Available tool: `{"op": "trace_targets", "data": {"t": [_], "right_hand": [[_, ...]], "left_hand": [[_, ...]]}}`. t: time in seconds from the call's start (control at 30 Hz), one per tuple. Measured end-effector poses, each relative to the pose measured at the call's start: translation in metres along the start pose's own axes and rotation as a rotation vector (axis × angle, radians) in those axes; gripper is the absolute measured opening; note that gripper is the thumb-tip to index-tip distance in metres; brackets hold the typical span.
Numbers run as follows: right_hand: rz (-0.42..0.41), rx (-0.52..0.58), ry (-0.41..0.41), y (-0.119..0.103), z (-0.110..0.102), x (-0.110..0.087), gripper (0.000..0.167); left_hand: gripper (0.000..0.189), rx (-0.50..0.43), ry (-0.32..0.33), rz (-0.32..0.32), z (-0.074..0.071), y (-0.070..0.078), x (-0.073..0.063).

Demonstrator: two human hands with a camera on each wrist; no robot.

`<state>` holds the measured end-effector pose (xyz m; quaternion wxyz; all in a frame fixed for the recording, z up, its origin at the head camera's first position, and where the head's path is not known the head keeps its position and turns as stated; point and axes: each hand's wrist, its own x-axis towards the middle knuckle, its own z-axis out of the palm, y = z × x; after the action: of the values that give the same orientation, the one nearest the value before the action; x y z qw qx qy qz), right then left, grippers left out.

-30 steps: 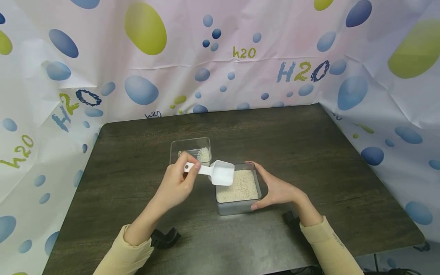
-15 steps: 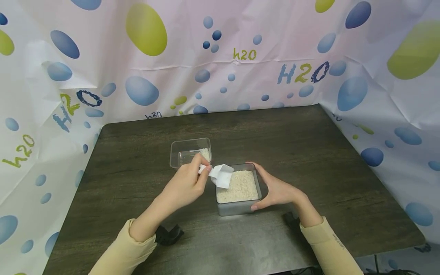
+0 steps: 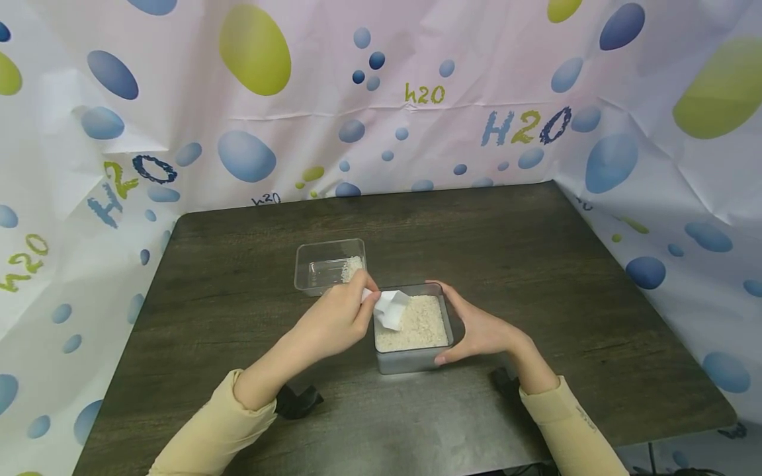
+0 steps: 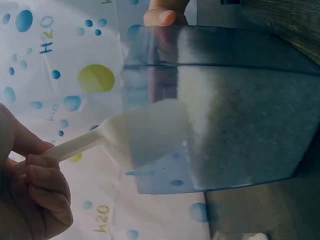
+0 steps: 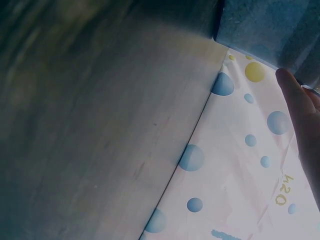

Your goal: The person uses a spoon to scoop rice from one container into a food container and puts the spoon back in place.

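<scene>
In the head view, my left hand [image 3: 336,318] pinches the handle of a white scoop [image 3: 393,309]. Its bowl is tipped down inside a translucent square container [image 3: 411,361], at the left side of the rice [image 3: 424,327] that fills much of it. Through the container's wall, the left wrist view shows the scoop's bowl [image 4: 150,132] with its mouth right at the rice. My right hand [image 3: 483,329] grips the container from the right, thumb on the near wall and fingers at the far corner. In the right wrist view the thumb [image 5: 295,100] lies along the container [image 5: 270,35].
Behind and left of the container stands a shallow clear tray [image 3: 318,271] with a little rice [image 3: 351,266] at its right end. Both stand on a dark wooden table [image 3: 506,251]. A patterned sheet [image 3: 381,158] hangs behind and beside the table.
My left hand has moved right, tilting the scoop from nearly level to mouth-down and lowering it to the rice. The right hand and the container have stayed put.
</scene>
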<state>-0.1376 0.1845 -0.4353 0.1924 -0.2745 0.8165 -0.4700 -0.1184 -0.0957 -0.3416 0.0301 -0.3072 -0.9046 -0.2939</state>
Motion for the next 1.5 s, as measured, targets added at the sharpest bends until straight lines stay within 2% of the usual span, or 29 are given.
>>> {"op": "trace_targets", "data": {"t": [0.23,0.47,0.63,0.97,1.2,1.33,1.5], "right_hand": [[-0.013,0.003,0.002,0.000,-0.001,0.000,0.120],[-0.014,-0.001,0.004,0.002,-0.001,0.001,0.120],[-0.016,0.001,0.001,0.002,-0.002,0.001,0.119],[-0.017,0.007,-0.006,0.000,-0.003,0.001,0.119],[-0.011,0.008,-0.006,0.000,-0.003,0.000,0.119],[-0.019,0.005,-0.001,0.001,-0.003,0.000,0.118],[-0.027,0.005,0.000,0.001,-0.002,0.000,0.118]], "left_hand": [[0.009,-0.131,-0.031,-0.056,0.007,-0.015,0.000],[0.008,-0.233,0.004,-0.068,0.017,-0.025,-0.001],[0.008,-0.290,0.028,-0.102,0.026,-0.030,-0.001],[0.010,-0.422,0.056,-0.235,0.043,-0.031,-0.007],[0.008,-0.560,0.119,-0.316,0.054,-0.030,-0.009],[0.008,-0.665,0.149,-0.349,0.057,-0.027,-0.009],[0.009,-0.726,0.172,-0.399,0.058,-0.024,-0.011]]}}
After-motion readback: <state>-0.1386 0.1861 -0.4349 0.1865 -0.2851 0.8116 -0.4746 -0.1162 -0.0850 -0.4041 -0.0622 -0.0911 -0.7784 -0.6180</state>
